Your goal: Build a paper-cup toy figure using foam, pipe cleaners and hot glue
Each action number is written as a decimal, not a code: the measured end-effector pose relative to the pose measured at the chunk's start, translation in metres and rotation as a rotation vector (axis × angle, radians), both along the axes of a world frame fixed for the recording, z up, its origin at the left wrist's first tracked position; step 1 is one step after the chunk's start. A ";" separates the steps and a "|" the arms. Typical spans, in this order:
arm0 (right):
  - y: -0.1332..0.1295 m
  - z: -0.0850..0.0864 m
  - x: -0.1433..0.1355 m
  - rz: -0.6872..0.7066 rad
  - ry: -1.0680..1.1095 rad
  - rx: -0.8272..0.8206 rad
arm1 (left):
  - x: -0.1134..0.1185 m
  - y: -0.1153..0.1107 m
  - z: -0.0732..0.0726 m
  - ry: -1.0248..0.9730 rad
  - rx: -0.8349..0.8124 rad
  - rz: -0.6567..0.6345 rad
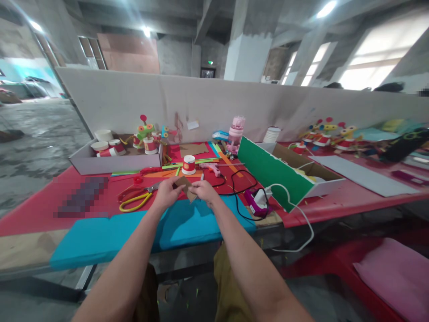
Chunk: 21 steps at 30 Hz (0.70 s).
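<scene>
Between my two hands is a small piece of brown cardboard (183,182), held above the blue cloth (134,237) at the table's front. My left hand (167,193) pinches its left side. On its right side the fingers of my right hand (204,191) are closed. Just beyond stands a red and white paper cup (189,165), upside down. A pink glue gun (212,169) lies to the right of the cup. Scissors with yellow and red handles (137,202) rest on the red covering, left of my left hand.
At left, a white box (115,167) holds paper cups and a cup figure (146,132). To the right are a green-sided box (273,172) and a purple power strip (256,203) with a white plug. Black and white cables loop nearby. A white partition (201,103) closes the back.
</scene>
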State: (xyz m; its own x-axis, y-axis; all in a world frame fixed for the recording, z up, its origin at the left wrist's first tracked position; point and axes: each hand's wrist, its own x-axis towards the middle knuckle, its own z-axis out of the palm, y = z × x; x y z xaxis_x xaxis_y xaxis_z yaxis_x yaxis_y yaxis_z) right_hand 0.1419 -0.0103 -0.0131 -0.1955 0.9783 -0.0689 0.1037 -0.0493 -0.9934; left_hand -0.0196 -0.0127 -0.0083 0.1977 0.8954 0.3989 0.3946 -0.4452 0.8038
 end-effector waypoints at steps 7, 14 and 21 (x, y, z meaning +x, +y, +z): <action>0.000 -0.002 -0.002 -0.083 -0.006 -0.036 | 0.023 -0.025 0.005 0.355 0.369 0.106; -0.002 -0.002 0.005 0.140 -0.009 0.120 | 0.002 0.000 -0.004 -0.015 -0.008 0.050; -0.002 -0.005 0.002 0.152 0.029 0.081 | -0.004 0.003 -0.003 0.007 -0.018 -0.025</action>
State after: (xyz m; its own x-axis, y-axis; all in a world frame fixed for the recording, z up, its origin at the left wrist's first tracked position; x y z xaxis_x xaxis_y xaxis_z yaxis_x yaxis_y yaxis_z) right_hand 0.1435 -0.0127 -0.0178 -0.3420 0.9396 0.0169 0.0753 0.0453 -0.9961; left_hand -0.0234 -0.0097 -0.0112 0.2231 0.8969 0.3818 0.3886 -0.4411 0.8090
